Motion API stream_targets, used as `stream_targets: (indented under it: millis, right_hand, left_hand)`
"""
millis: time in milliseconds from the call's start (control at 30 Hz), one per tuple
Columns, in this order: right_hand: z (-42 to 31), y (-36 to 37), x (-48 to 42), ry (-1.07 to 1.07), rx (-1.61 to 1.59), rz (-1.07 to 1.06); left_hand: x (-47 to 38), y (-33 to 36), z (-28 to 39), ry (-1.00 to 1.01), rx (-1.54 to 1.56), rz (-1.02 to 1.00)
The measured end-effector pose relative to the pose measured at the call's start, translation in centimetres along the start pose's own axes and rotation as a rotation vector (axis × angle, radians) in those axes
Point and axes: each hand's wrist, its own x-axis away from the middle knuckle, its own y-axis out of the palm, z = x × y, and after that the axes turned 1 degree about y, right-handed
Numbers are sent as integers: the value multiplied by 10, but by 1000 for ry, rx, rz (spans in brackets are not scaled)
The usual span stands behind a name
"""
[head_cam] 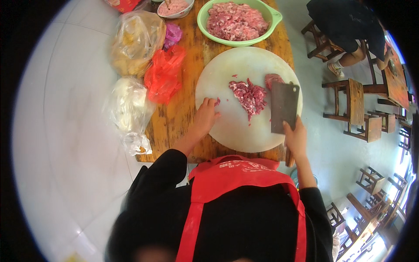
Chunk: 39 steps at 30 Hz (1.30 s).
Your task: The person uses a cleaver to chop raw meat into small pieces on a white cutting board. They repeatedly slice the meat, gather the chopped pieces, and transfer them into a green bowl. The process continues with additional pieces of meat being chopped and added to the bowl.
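A dark cleaver (284,106) with a wooden handle is in the grip of my right hand (296,136). Its broad blade hangs over the right part of a round white cutting board (229,131). Chopped red meat (250,96) lies in a heap mid-board. Partly behind the blade is a larger piece of meat (273,79). My left hand (207,114) rests at the board's left edge, thumb apart from the fingers. A small meat scrap (217,102) sits right at its fingertips; whether they press on it is not clear.
Beyond the board, a green basin (200,24) holds minced meat, and a bowl (184,13) holds paler mince. Plastic bags (165,75) line the left side of the wooden table (170,131). At right are wooden stools (356,101) and a seated person (347,26).
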Motion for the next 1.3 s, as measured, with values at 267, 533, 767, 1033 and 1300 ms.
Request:
stream_targets:
  millis: [267,533,767,1033,1300]
  right_hand:
    - [21,46,15,6,-174,-14]
    - [5,78,9,-34,-26,-29]
    - [12,79,14,-84,-27,-31]
    - [11,67,22,-155,66,-162]
    - [-6,79,13,-376,99,-277]
  left_hand:
    - [-66,43,50,149,331,100]
    - [-144,1,114,381,301,32]
    - [-214,49,164,769,-202,-526]
    - [-208,47,142,506,16,-567]
    - [-169,-32,108,-35,845,-572]
